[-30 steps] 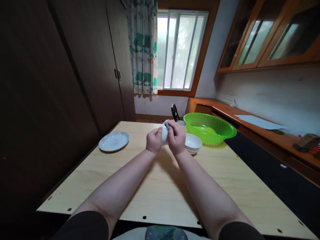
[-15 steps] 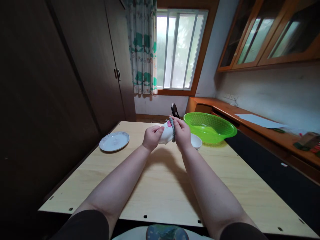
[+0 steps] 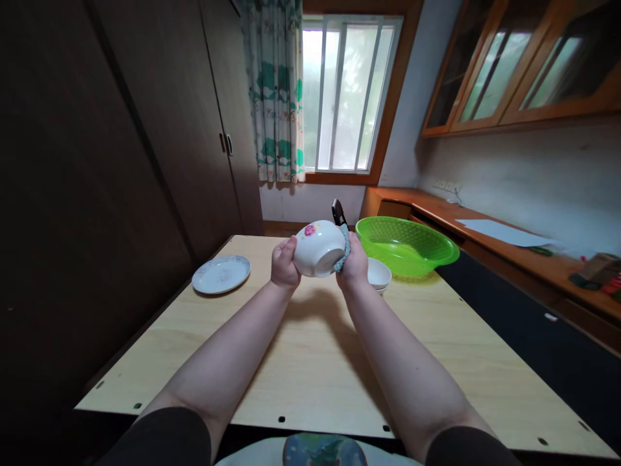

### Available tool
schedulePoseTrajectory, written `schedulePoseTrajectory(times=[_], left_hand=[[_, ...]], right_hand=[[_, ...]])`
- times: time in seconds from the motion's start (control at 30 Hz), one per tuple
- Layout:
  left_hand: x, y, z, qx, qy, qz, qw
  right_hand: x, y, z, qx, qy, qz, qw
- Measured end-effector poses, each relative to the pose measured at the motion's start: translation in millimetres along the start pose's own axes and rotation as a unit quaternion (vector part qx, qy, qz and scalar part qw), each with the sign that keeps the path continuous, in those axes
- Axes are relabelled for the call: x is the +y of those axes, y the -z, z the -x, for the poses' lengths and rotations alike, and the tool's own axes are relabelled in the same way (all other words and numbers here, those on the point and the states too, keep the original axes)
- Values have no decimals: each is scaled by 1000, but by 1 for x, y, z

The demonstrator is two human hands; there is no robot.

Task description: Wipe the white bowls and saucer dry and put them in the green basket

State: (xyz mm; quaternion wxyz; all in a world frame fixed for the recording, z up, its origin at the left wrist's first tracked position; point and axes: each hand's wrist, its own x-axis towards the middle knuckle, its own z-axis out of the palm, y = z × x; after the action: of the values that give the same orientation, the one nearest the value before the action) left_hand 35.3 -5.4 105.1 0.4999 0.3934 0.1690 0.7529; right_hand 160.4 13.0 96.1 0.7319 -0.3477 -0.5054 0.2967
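Observation:
A white bowl (image 3: 317, 248) with a pink flower is held up above the table, tilted so its outside and foot ring face me. My left hand (image 3: 286, 262) grips its left edge, thumb on the outer wall. On the other side my right hand (image 3: 354, 259) is closed around a grey-green cloth (image 3: 343, 249), pressing it against the bowl's right side. Most of the right fingers are hidden behind the cloth and bowl. Just right of that hand stand white bowls (image 3: 379, 273), apparently stacked and partly covered by the wrist.
A white plate (image 3: 222, 274) lies at the left of the wooden table (image 3: 301, 362). A green plastic basin (image 3: 407, 249) stands at the far right corner. Behind the table a dark chair back (image 3: 337, 210) shows. Along the right wall runs a brown desk (image 3: 485, 226) with papers.
The bowl has turned so that its outer wall and base now face me. The cloth has shifted from the rim area to the bowl's right side with my right hand.

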Motion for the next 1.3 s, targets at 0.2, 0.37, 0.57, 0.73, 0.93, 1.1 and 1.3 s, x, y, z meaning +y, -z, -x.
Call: schedulePoseTrajectory(times=[0.2, 0.37, 0.57, 0.73, 0.93, 1.1, 1.3], left_hand=[[-3, -12, 3, 97, 36, 75, 992], [9, -14, -4, 101, 35, 94, 990], [16, -8, -15, 111, 26, 82, 990], [16, -2, -20, 116, 17, -16, 993], [26, 5, -22, 46, -32, -225, 973], [44, 8, -17, -94, -143, -436, 883], [47, 2, -8, -198, -135, -445, 863]], right_hand=[[5, -12, 18, 89, -10, 20, 996], [8, -10, 18, 101, -41, 110, 988], [29, -10, 30, -249, -97, 391, 881], [42, -12, 47, -361, -108, 520, 766], [40, -3, 36, -398, -114, 527, 742], [21, 19, -1, -246, -78, 538, 803], [-36, 32, -11, -142, 116, 345, 921]])
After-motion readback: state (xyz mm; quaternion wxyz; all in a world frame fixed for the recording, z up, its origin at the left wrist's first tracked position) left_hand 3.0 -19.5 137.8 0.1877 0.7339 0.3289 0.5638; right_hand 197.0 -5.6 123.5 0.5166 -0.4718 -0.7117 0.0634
